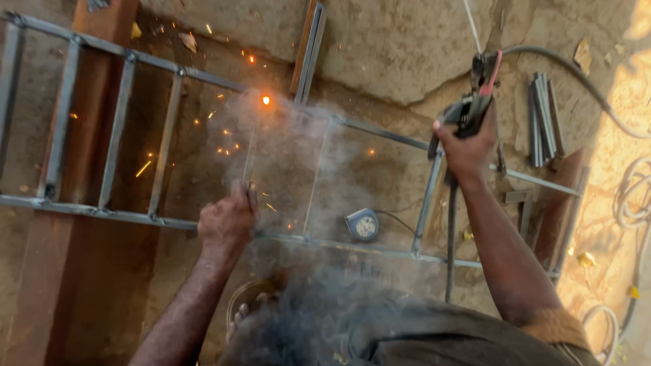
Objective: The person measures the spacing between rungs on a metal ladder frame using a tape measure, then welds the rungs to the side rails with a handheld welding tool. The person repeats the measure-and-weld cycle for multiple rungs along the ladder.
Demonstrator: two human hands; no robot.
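A: so what are the hands doing?

B: left hand is closed round a thin rod, tip up at a bright spark on the metal frame – smoke everywhere. Right hand is raised, arm stretched, gripping a welding clamp with a cable.

A: and the frame?

B: flat on the ground, ladder-like – spare bars lie right of it.

1. Your left hand is at the near rail of the frame, gripping a thin rod that runs up to the far rail.
2. Your right hand holds the electrode holder above the frame's right part.
3. A small meter lies between your hands, inside the frame.
4. Bars lie stacked right of the holder.
5. Cables lie coiled at the far right.
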